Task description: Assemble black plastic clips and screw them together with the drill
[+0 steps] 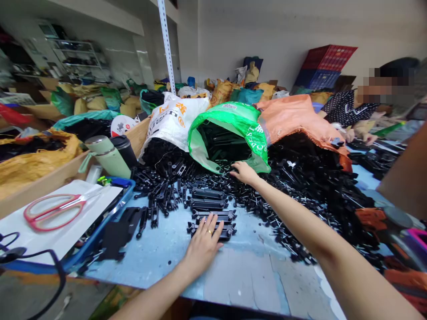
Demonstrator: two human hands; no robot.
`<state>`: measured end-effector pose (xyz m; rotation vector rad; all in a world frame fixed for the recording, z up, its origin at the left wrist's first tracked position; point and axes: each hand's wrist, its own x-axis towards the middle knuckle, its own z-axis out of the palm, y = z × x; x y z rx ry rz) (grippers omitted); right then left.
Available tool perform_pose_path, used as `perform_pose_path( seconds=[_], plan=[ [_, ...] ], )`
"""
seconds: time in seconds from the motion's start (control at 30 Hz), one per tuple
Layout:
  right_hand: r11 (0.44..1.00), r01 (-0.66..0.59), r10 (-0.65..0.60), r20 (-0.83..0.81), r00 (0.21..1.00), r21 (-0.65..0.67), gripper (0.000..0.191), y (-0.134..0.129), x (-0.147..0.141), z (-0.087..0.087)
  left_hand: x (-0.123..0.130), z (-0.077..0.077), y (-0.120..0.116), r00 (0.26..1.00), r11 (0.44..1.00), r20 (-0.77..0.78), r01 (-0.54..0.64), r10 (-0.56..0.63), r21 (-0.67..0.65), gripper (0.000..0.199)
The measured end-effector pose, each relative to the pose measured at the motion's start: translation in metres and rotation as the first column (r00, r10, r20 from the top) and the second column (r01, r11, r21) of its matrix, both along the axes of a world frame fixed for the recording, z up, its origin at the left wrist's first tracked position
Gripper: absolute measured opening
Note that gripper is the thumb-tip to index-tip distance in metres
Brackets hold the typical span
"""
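My left hand [206,242] lies flat with spread fingers on a row of long black plastic parts [209,204] on the blue tabletop. A ring is on one of its fingers. Farther back, my right hand [245,172] reaches to the lower lip of a green woven bag [230,111]. Its fingers are apart and slightly bent, over small black parts with metal pins [263,200]; I see nothing held in them. More black parts fill the bag's open mouth. Loose black link-shaped pieces [163,186] lie to the left of the row.
White [180,118] and orange [296,115] sacks spill black parts at the back. At left are red-handled scissors [55,211] on a white sheet, a blue tray [125,200], a green flask [108,155] and a black cup [125,149]. Another person [353,106] works at right.
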<state>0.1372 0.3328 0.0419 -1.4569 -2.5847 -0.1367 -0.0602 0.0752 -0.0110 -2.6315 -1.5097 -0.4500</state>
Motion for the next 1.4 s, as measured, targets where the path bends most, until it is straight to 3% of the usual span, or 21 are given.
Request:
perform_pose_path(
  seconds=[0.1,0.2,0.37,0.47,0.57,0.67,0.73,0.9,1.0,1.07,1.13,1.23,1.3,1.4],
  plan=[
    [0.998,0.059,-0.061,0.050,0.997,0.023,0.042,0.040,0.002,0.000,-0.005,0.017,0.005,0.998,1.000,0.062,0.006,-0.006,-0.006,0.055],
    [0.995,0.092,-0.096,0.099,0.990,0.037,0.040,0.078,-0.002,0.000,-0.018,0.026,0.025,0.990,0.999,0.131,-0.049,0.049,-0.002,0.053],
    [0.997,0.073,-0.078,0.157,0.985,0.037,0.036,0.133,-0.011,-0.011,-0.061,0.015,0.098,0.945,0.965,0.209,-0.263,0.253,0.017,0.049],
    [0.998,0.064,-0.067,0.163,0.984,0.027,0.033,0.156,-0.018,-0.022,-0.091,0.009,0.155,0.887,0.901,0.199,-0.432,0.417,0.038,0.045],
    [0.998,0.055,-0.060,0.145,0.988,0.035,0.033,0.168,-0.020,-0.029,-0.109,0.010,0.204,0.774,0.775,0.091,-0.631,0.627,0.023,0.037],
    [0.998,0.024,-0.030,0.119,0.992,0.050,0.033,0.165,-0.013,-0.027,-0.112,0.008,0.232,0.662,0.662,0.006,-0.749,0.749,0.000,0.034],
    [0.998,-0.012,0.006,0.105,0.994,0.056,0.032,0.156,-0.004,-0.022,-0.109,0.004,0.239,0.648,0.648,0.000,-0.761,0.761,-0.017,0.032],
    [0.995,-0.065,0.061,0.059,0.996,0.072,0.032,0.105,0.014,0.001,-0.105,0.000,0.235,0.670,0.672,0.044,-0.739,0.741,-0.056,0.024],
    [0.982,-0.123,0.138,-0.103,0.985,0.141,0.040,0.050,0.012,0.019,-0.106,0.012,0.221,0.681,0.689,0.126,-0.723,0.722,-0.041,0.023],
    [0.960,-0.199,0.248,-0.265,0.932,0.198,0.043,0.004,0.007,0.032,-0.106,0.025,0.204,0.684,0.698,0.189,-0.715,0.705,-0.017,0.027],
    [0.944,-0.265,0.322,-0.362,0.875,0.198,0.047,-0.048,0.003,0.043,-0.103,0.038,0.180,0.688,0.729,0.343,-0.684,0.640,0.012,0.031],
    [0.932,-0.359,0.355,-0.362,0.862,0.058,0.050,-0.132,0.001,0.050,-0.088,0.054,0.130,0.660,0.827,0.645,-0.558,0.385,0.077,0.030],
    [0.900,-0.427,0.385,-0.305,0.871,-0.084,0.050,-0.187,0.003,0.043,-0.072,0.061,0.089,0.651,0.891,0.726,-0.439,0.223,0.120,0.028],
    [0.868,-0.432,0.388,-0.207,0.898,-0.246,0.050,-0.255,0.010,0.016,-0.044,0.061,0.031,0.672,0.970,0.730,-0.239,0.126,0.053,0.030]
  ],
)
